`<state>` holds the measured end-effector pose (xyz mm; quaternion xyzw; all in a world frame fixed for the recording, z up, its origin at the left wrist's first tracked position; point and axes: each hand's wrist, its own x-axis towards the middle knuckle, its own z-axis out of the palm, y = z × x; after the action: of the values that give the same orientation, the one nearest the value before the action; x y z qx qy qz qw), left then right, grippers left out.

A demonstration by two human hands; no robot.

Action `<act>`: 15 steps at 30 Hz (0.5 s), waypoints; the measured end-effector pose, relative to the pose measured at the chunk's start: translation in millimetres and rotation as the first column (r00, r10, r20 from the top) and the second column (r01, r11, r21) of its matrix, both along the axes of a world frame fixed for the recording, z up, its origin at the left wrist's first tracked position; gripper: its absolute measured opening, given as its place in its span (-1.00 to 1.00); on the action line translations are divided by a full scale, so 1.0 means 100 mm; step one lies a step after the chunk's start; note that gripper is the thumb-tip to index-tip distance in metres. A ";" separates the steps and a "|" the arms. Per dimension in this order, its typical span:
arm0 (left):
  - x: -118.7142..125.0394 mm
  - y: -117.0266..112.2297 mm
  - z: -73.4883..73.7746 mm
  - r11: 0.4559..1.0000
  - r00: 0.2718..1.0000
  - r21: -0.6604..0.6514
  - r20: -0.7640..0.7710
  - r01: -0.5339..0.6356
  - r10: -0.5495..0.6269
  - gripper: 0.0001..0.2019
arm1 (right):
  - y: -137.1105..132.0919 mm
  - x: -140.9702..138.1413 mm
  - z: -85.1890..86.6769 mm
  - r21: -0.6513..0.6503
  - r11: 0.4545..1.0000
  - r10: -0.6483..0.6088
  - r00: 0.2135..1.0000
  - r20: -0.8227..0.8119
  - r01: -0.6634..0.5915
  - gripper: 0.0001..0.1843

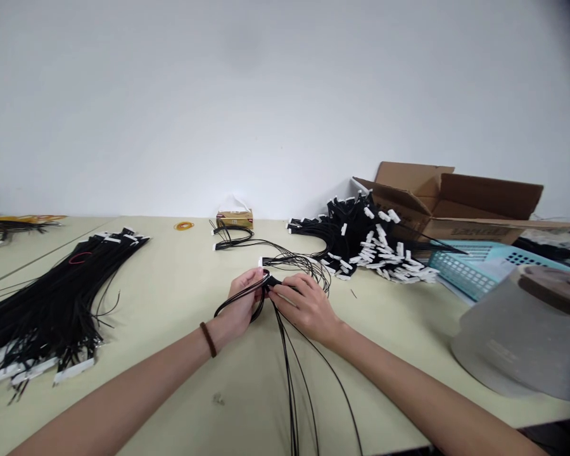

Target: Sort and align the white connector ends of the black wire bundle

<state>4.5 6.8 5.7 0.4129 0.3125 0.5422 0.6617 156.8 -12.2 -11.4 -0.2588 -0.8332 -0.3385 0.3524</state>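
Observation:
My left hand [244,303] and my right hand [306,305] meet at the middle of the pale table [171,297], both closed on a small bunch of thin black wires [285,269]. The wires loop out beyond my fingers and end in white connectors near my left hand's fingertips. Their long tails run down toward me, off the table's front edge. A brown band sits on my left wrist.
A big sheaf of black wires with white connectors [52,297] lies at the left. Another heap [365,244] lies at the back right beside an open cardboard box [451,199]. A teal basket [475,266], a grey upturned tub [527,335], a small yellow box [235,218] and rubber bands [184,225] are also there.

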 end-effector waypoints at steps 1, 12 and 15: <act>0.00 0.00 0.00 1.000 1.000 -0.004 -0.002 -0.001 0.001 -0.66 | 0.00 -0.01 0.00 -0.001 1.000 -0.005 1.000 -0.003 0.005 -0.82; -0.01 0.00 -0.02 1.000 0.999 0.013 -0.051 -0.006 0.007 -0.62 | -0.04 -0.04 0.02 -0.022 1.000 -0.018 1.000 0.001 0.018 -0.83; -0.01 0.00 -0.03 1.000 0.998 0.011 -0.057 -0.003 0.004 -0.62 | -0.04 -0.04 0.03 -0.032 0.999 -0.022 1.000 0.002 0.022 -0.82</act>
<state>3.6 6.8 3.0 0.4314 0.3289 0.5331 0.6493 153.0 -16.3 -8.5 -0.2730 -0.8359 -0.3292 0.3439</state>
